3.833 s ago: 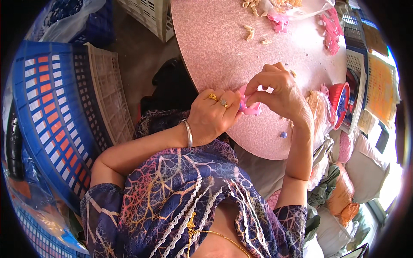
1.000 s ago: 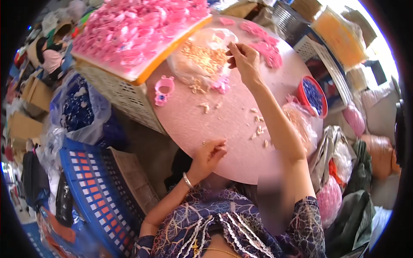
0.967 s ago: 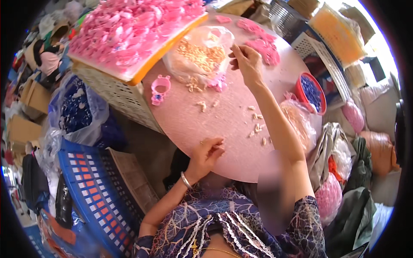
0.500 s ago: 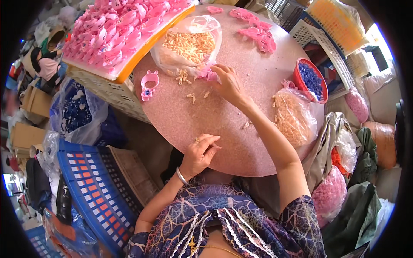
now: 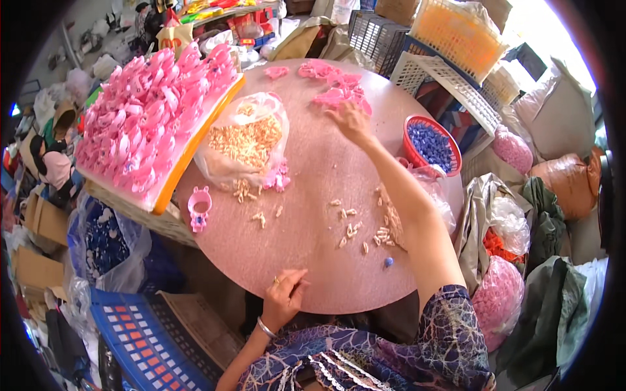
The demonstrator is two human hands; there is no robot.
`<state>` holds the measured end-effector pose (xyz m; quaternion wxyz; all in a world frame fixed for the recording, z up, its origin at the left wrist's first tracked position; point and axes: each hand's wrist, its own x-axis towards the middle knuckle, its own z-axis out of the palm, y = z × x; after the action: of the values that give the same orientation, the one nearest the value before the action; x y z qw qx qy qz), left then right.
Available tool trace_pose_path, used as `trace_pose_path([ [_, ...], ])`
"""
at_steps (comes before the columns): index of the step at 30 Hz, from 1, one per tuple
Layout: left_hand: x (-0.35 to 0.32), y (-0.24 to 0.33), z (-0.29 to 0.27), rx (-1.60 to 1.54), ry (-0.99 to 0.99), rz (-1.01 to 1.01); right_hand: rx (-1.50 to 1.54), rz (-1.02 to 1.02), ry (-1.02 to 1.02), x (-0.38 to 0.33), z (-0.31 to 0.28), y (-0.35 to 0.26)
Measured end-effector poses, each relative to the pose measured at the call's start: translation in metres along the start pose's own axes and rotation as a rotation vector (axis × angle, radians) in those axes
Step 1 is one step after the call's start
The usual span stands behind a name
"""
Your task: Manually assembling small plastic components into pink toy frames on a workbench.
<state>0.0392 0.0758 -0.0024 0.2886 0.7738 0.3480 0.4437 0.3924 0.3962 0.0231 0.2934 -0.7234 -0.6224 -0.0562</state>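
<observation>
Right hand [image 5: 351, 120] stretched far, grip open over pink pieces [image 5: 336, 91]. Left hand [image 5: 285, 296] loose on table [image 5: 313, 260] edge, holding nothing. Could bump red bowl [image 5: 432, 144] with arm.

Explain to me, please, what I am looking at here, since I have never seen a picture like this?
It is one view from a wide camera worn on a person's head, looking down, so edges curve. No machine: two bare hands. The right hand reaches across the round pink table to a heap of pink plastic pieces. The left hand rests at the near edge, holding nothing visible. Also there: a clear bag of tan pieces, scattered tan bits, a red bowl of blue pieces and a pink ring-shaped part.
</observation>
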Motion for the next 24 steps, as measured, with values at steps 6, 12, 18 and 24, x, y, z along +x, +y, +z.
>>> trace_pose_path([
  [6, -0.018, -0.006, 0.003, -0.066, 0.169, -0.134, 0.048, 0.370, -0.141, 0.074, -0.022, 0.078],
  [12, -0.019, -0.006, 0.003, 0.061, 0.120, 0.002, 0.048, 0.280, -0.327, 0.108, 0.009, 0.058],
  [18, -0.020, -0.003, -0.002, 0.131, 0.108, 0.030, 0.045, 0.116, -0.411, 0.068, 0.036, 0.000],
  [24, -0.007, 0.002, 0.000, 0.121, 0.087, 0.085, 0.093, -0.137, -0.471, -0.040, -0.001, -0.058],
])
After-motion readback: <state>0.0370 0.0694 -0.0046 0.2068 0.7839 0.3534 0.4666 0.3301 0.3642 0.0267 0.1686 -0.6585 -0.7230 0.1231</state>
